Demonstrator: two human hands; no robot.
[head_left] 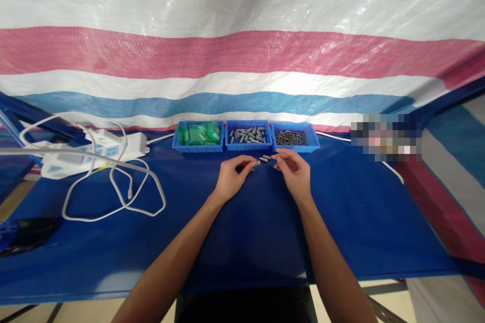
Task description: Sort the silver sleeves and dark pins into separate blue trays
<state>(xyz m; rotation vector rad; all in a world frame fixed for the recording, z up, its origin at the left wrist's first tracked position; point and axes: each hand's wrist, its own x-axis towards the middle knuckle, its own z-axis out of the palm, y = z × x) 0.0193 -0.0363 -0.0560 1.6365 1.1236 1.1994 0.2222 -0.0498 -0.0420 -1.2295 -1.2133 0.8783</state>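
Note:
My left hand rests on the blue table cover and pinches a small grey cylinder between thumb and fingertips. My right hand is just to its right, fingers curled in a pinch near two small grey pieces lying on the cover between the hands. Whether the right hand holds anything is too small to tell. Behind the hands stand three blue trays: one with green packets, one with grey cylinders, one with dark small screws or pins.
A white power strip with looping white cables lies at the left of the table. A dark object sits at the left front edge. A striped tarp hangs behind. A white cable runs at the right.

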